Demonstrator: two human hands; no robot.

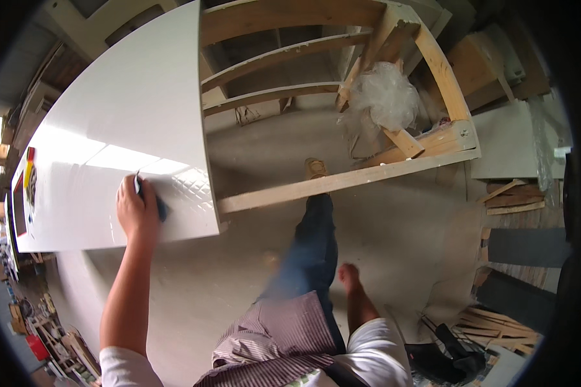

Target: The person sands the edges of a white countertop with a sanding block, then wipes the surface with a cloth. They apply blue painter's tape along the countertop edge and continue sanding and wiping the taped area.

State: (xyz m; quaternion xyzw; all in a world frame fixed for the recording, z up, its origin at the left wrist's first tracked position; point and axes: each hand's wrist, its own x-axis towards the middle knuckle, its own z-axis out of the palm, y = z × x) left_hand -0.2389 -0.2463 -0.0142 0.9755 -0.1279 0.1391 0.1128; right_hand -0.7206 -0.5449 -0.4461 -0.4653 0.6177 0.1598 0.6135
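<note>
While the left hand (137, 205) curls round a blue item (162, 210) at nine o'clock, press evenly; I can't tell the right hand's (349, 275) grip.

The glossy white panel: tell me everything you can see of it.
The white panel is broad, flat and glossy, its material unclear, with bright reflections. It looks roughly level, its far edge curved, its straight right edge bordering a wooden frame. The left hand holds a dark object on it; a yellow-and-red item lies near a dark opening at its left end.
</note>
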